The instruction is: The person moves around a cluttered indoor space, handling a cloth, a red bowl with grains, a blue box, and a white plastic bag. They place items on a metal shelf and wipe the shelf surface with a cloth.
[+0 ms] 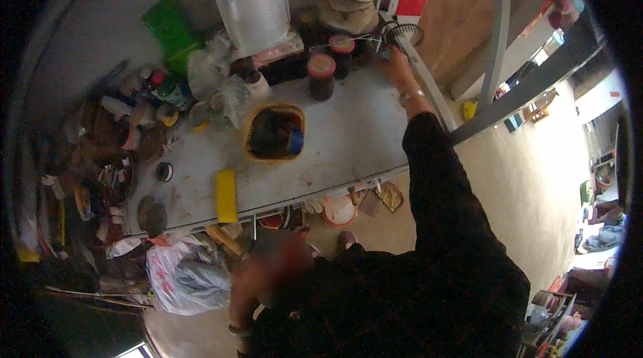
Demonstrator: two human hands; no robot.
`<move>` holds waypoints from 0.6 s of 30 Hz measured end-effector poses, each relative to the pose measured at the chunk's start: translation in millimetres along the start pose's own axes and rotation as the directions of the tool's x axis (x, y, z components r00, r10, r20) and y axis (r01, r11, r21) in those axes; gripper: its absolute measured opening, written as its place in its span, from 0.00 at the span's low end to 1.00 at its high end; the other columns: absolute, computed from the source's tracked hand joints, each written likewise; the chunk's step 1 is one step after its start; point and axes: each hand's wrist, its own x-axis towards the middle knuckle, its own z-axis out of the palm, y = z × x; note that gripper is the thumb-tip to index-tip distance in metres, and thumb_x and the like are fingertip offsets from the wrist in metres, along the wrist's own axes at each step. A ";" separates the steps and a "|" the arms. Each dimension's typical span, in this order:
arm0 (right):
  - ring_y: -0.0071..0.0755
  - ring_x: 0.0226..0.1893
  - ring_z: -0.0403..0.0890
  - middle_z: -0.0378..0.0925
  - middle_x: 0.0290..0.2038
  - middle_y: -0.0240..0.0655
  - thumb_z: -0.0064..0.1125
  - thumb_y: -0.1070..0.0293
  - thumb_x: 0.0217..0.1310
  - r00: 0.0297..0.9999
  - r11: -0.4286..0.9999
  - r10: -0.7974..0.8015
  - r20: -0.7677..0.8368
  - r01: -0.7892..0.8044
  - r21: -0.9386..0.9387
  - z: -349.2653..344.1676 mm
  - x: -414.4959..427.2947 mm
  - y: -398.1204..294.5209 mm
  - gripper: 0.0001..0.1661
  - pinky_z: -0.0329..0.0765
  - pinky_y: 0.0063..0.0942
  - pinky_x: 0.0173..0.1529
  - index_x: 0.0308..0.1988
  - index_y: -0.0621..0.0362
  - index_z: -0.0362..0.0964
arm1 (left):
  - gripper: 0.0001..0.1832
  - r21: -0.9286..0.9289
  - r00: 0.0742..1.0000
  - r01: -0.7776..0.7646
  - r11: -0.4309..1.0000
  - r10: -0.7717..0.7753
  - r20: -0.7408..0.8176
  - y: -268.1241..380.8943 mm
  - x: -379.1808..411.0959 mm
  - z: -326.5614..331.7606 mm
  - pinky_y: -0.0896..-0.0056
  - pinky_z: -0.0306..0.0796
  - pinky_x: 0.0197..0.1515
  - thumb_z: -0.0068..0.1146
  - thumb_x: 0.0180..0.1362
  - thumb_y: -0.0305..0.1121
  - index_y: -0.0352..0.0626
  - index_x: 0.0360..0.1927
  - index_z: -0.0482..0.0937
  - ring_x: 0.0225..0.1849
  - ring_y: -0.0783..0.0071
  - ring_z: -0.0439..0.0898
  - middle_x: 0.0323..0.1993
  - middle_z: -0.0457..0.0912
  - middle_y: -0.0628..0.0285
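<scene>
My right hand reaches to the far right corner of the grey table, a bracelet on its wrist. Its fingers are at a small grey-blue thing beside a dark coiled cord; whether they grip it is unclear. A thin wire loop points left from there, over two dark jars with reddish lids. Low in the view, close to my body, is my left hand. A blurred dark and red patch covers its fingers, so its grip is hidden.
On the table stand a yellow-rimmed basket with dark contents and a yellow block. Bottles, bags and clutter crowd the left end. A wrapped white roll stands behind. A grey metal post rises at right; a plastic bag hangs below left.
</scene>
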 end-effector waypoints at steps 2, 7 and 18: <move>0.57 0.46 0.77 0.77 0.42 0.52 0.59 0.65 0.51 0.996 0.995 -0.076 0.049 0.078 -0.056 -19.9 -24.1 -33.3 0.25 0.75 0.47 0.45 0.50 0.59 0.69 | 0.13 0.223 0.986 -0.167 0.960 0.169 0.011 -10.3 -0.6 -3.2 0.59 0.71 0.45 0.56 0.57 0.35 0.37 0.41 0.78 0.45 0.56 0.78 0.38 0.79 0.50; 0.56 0.45 0.77 0.77 0.43 0.50 0.57 0.69 0.49 0.950 0.896 -0.154 0.270 0.250 -0.367 -4.9 -35.3 -7.9 0.26 0.75 0.48 0.47 0.52 0.57 0.68 | 0.11 -0.100 1.000 -0.014 0.995 0.015 0.006 1.8 -0.9 -6.0 0.61 0.71 0.42 0.56 0.57 0.32 0.36 0.40 0.78 0.37 0.54 0.79 0.33 0.79 0.51; 0.55 0.40 0.78 0.78 0.37 0.50 0.50 0.76 0.49 0.965 0.937 -0.231 0.124 0.255 -0.239 -20.2 -33.9 4.0 0.21 0.75 0.44 0.46 0.47 0.61 0.70 | 0.13 0.068 0.974 -0.224 0.972 0.225 -0.013 -1.9 -5.9 1.0 0.60 0.71 0.41 0.55 0.58 0.36 0.34 0.37 0.78 0.37 0.52 0.79 0.34 0.79 0.49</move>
